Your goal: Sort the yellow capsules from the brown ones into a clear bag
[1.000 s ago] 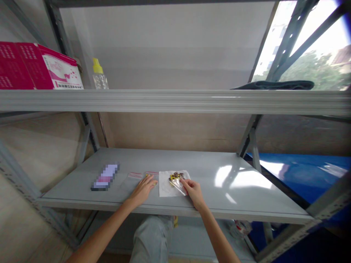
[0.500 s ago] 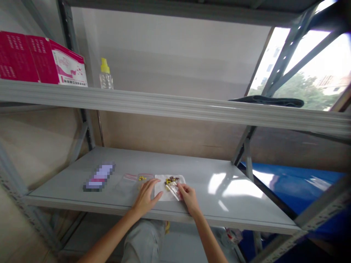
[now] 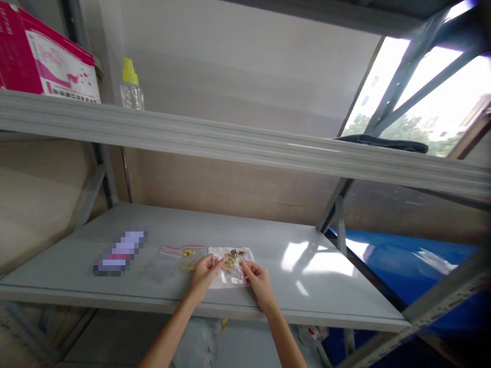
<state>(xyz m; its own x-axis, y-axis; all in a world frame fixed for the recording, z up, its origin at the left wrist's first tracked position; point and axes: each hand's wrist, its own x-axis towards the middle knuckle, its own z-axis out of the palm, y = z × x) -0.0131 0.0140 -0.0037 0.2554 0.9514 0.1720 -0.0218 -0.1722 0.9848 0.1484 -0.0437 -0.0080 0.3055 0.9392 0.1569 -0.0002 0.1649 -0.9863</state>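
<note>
My left hand (image 3: pixel 206 272) and my right hand (image 3: pixel 258 282) are both closed in a pinch at opposite sides of a small clear plastic bag (image 3: pixel 233 277). The bag is spread between them over a white sheet (image 3: pixel 216 251) on the shelf board. Small yellow and dark brown pieces (image 3: pixel 238 253) lie on that sheet, seen partly through the plastic; their kind is too small to tell. Just left of my left hand lies a clear zip bag (image 3: pixel 188 259) with several yellow pieces in it. Another clear zip bag (image 3: pixel 163 266) lies flat beside it.
A pixelated phone-like object (image 3: pixel 121 253) lies at left on the grey shelf board (image 3: pixel 268 232). The upper shelf holds a pink box (image 3: pixel 61 61), a clear bottle with a yellow cap (image 3: pixel 131 87) and a dark folded item (image 3: pixel 387 142). A metal post (image 3: pixel 337 204) stands at right.
My left hand has moved from hovering with its fingers apart to pinching the bag's left side. The bag, earlier held only by my right hand, is now spread wider. The camera view has shifted.
</note>
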